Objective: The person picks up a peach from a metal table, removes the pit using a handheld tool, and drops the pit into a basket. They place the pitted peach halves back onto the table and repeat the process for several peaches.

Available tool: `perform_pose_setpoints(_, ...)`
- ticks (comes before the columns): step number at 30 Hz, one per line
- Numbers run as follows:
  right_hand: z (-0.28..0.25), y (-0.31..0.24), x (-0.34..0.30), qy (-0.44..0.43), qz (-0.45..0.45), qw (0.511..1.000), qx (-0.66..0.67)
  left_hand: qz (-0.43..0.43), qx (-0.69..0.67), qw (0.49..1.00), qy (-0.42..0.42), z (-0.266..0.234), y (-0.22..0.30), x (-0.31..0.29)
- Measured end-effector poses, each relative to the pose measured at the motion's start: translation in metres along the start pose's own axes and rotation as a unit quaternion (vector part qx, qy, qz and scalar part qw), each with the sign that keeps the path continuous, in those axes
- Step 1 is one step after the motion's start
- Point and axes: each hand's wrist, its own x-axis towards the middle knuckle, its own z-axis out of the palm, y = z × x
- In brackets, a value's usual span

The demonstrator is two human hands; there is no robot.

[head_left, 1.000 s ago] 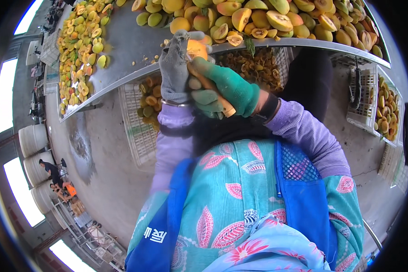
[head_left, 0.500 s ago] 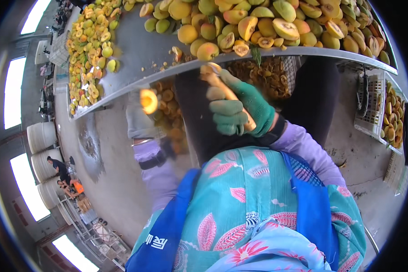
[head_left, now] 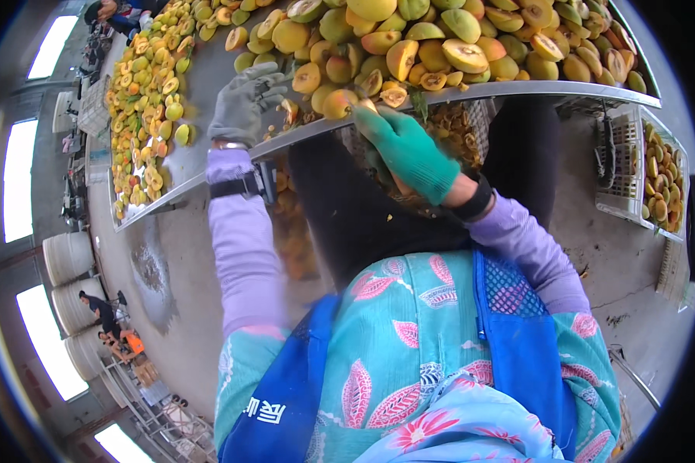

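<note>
Halved fruit (head_left: pixel 465 55): smooth, rounded | left fingers (head_left: pixel 262 70) spread | right fingers (head_left: pixel 374 126) gripping wooden handle (head_left: pixel 400 184)

The table (head_left: pixel 208 96) is smooth metal with a soft sheen, its rim (head_left: pixel 486 90) bare metal too. The fruit (head_left: pixel 462 54) has smooth, mostly matt skin. Both the left glove (head_left: pixel 247 104) and the right glove (head_left: pixel 409 150) look like matt knitted cloth. The sleeves (head_left: pixel 243 255), shirt (head_left: pixel 390 309) and scarf (head_left: pixel 455 417) are soft cloth; the vest (head_left: pixel 521 347) is matt fabric with a mesh panel (head_left: pixel 510 282). The crate (head_left: pixel 627 193) looks like plastic lattice, the floor (head_left: pixel 201 278) like matt concrete.
</note>
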Motion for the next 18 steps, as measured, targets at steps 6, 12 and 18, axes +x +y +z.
perform_pose_setpoints(6, 0.012, -0.001, 0.015, 0.005, 0.009, 0.999, -0.037, 0.026, 0.470, 0.882, 0.030, 0.038, 0.008, 0.014)
perform_pose_setpoints(12, 0.002, 0.029, 0.022, 0.104, -0.283, 0.935, -0.185, 0.112, 0.425, 0.897, 0.039, 0.033, -0.003, 0.030)
perform_pose_setpoints(18, 0.021, 0.006, 0.027, 0.089, -0.262, 0.883, -0.380, 0.131, -0.052, 0.989, 0.041, 0.060, 0.024, -0.066)
